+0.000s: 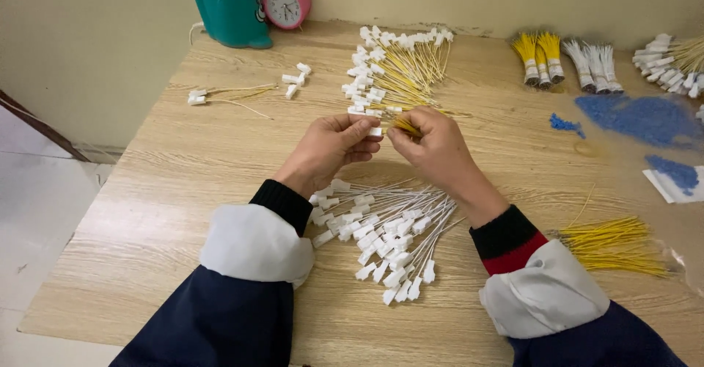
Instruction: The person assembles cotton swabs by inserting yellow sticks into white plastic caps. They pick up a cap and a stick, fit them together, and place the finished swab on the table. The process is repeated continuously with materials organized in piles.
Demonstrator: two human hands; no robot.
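Wooden bench, beige wall behind. Left hand pinches white plug; right hand grips yellow wires. Risk: wire slips, snags white-wire pile under wrists, scatters it.

clear plastic bag of blue bits at table's right edge, paper-banded wire bundles at back

Taking the pink alarm clock as landmark: one teal holder is standing just left of it. Two piles of white-capped ties are lying below it, two loose yellow wire bunches and six banded bundles are sitting to its right, with three blue bead patches.
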